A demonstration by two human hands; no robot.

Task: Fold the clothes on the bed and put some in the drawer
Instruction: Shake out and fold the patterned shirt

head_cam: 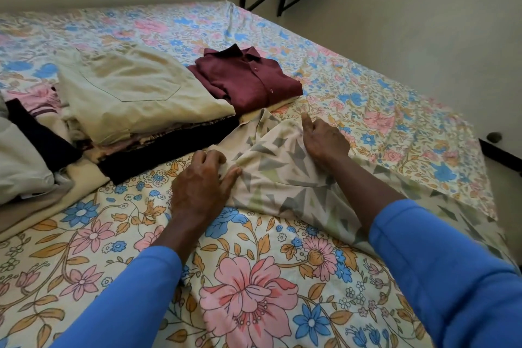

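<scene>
- While the patterned shirt (282, 178) is lying collar-up on the floral bedsheet (254, 277), right of the bed's middle, its lower part is running under the right sleeve (452, 277), so the hem is hiding from view.
- The left hand (202, 181) is gripping a bunch of cloth at one shoulder of this shirt, fingers curled over it and thumb lying along it.
- The right hand (322, 141) is resting on the other shoulder with the index finger (307, 121) pointing up the bed. The other fingers are tucking under the palm, and I cannot tell whether they are pinching cloth.
- Beige trousers (135, 93) are topping a stack just beyond the left hand. The layers beneath are showing only as edges, a dark garment (169, 152) among them.
- A folded maroon shirt (245, 79) is sitting just beyond the patterned collar.
- A white cloth (19, 158) is being cut off by the left frame edge.
- Open sheet is stretching past the maroon shirt to the far wall and down toward the person, while the bed's right edge is running close beside the right arm.
</scene>
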